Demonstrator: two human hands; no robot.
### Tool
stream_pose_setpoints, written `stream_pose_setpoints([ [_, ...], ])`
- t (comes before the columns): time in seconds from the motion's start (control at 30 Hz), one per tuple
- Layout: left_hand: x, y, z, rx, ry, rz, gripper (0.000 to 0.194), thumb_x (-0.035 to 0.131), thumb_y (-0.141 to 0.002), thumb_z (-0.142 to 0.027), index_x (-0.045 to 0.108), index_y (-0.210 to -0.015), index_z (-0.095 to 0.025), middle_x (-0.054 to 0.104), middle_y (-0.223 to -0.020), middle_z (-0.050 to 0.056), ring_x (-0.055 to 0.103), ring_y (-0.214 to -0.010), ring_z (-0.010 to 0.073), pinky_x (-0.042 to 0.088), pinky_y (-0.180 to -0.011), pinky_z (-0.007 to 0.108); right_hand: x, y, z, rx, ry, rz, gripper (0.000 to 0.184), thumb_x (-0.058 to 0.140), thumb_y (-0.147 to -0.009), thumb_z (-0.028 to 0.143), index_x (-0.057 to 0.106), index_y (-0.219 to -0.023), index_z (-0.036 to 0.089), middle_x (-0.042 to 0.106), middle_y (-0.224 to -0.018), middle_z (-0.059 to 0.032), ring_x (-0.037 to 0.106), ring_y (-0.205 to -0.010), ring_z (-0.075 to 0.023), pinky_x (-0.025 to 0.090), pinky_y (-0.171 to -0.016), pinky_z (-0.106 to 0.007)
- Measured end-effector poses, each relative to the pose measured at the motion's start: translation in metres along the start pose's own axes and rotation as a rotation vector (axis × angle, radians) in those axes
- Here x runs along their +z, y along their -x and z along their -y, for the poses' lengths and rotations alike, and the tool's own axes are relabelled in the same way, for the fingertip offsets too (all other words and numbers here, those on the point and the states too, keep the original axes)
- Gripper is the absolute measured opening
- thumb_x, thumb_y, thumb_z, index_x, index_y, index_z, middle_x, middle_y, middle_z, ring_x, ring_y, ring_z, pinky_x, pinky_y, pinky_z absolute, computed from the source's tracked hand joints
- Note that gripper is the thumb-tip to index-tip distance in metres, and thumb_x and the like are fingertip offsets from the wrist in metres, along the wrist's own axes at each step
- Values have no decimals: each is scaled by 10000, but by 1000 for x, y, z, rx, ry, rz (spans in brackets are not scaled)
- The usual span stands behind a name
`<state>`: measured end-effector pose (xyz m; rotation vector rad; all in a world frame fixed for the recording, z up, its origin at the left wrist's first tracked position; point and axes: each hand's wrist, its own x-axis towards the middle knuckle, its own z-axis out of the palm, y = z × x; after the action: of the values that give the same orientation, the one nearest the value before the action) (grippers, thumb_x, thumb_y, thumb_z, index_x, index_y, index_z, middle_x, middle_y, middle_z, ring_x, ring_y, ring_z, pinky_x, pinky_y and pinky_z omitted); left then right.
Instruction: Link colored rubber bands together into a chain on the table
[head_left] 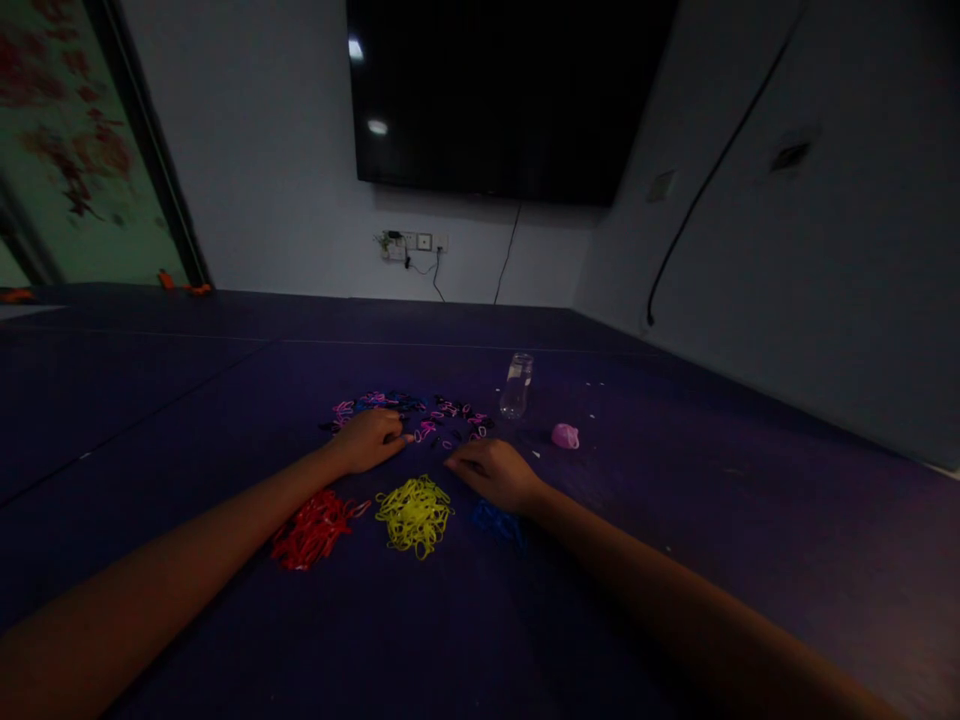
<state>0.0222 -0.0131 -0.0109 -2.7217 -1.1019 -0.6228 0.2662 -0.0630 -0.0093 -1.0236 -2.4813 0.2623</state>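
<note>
My left hand [367, 440] rests at the near edge of a mixed spread of pink, blue and black rubber bands [390, 402]. Its thumb points right, apart from the bent fingers, and I see nothing held in it. My right hand [496, 474] lies over the edge of a blue rubber band pile [496, 524]. Its fingers are pressed together, pointing left; whatever is between them is too small or hidden. Between my forearms sits a yellow rubber band pile [415, 516]. A red rubber band pile [313, 530] lies beside my left forearm. Loose pink bands [425, 430] lie between the hands.
Beyond my right hand a clear bottle [516, 388] stands on the dark purple table [420, 640]. A small pink object [565, 436] lies to its right, with white scraps nearby. A large black screen [510, 100] hangs on the wall behind, above sockets [424, 242].
</note>
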Motion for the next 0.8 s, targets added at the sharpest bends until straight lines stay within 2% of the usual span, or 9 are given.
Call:
stream_pose_setpoints([
  [0.2, -1, -1, -1, -11, -6, 25, 366, 445, -903, -307, 465, -561, -177, 511, -607, 17, 494, -617, 142, 331, -584, 270, 2, 0, -2, 0, 3, -6, 280, 451, -929, 296, 673, -811, 171, 664, -744, -36, 563, -675, -127, 351, -607, -242],
  [0.4, -3, -1, -3, -14, -5, 34, 362, 447, -899, -304, 469, -561, -178, 510, -619, 22, 487, -622, 148, 322, -584, 276, 4, 1, -4, 8, -34, -12, 259, 460, -925, 286, 698, -908, 184, 706, -872, -57, 620, -778, -146, 399, -662, -247],
  [0.8, -2, -1, -1, -11, -7, 22, 369, 452, -901, -313, 462, -558, -180, 515, -608, 19, 492, -630, 152, 329, -589, 278, 3, 0, -4, 3, -21, -7, 271, 454, -931, 304, 703, -917, 198, 709, -888, -54, 631, -805, -155, 407, -674, -250],
])
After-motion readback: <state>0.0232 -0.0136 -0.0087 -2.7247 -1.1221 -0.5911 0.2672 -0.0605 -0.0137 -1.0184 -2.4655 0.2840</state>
